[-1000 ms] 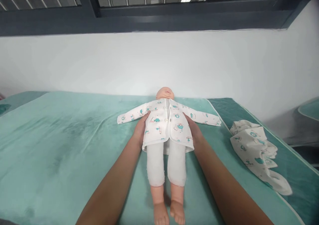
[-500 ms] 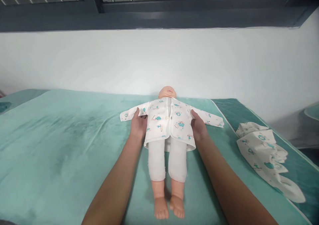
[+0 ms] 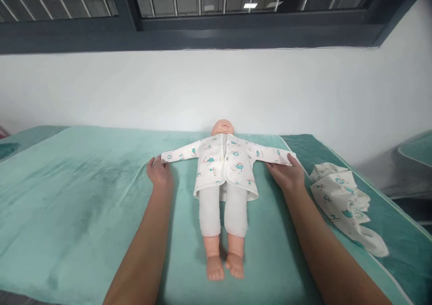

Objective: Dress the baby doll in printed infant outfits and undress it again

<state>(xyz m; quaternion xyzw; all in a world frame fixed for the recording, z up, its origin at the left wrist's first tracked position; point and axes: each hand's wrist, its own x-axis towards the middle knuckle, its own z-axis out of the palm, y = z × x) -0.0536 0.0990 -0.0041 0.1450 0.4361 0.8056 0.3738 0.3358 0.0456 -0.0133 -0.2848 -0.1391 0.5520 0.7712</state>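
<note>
A baby doll [image 3: 222, 129] lies on its back on a teal blanket [image 3: 84, 192], head toward the wall. It wears a white printed jacket [image 3: 224, 163] with both sleeves spread out sideways, and white leggings. My left hand [image 3: 159, 173] rests at the cuff of the left-side sleeve, fingers closed on its end. My right hand [image 3: 286, 174] lies on the cuff of the right-side sleeve, fingers pressed on the fabric.
A crumpled garment [image 3: 340, 201] of the same print lies on the blanket to the right. A white wall [image 3: 216, 89] rises right behind the doll's head, under a dark window frame. The blanket's right edge runs diagonally by the garment.
Both hands moved outward from the doll's waist, along the sleeves, to the cuffs. The sleeves now lie straighter and flatter.
</note>
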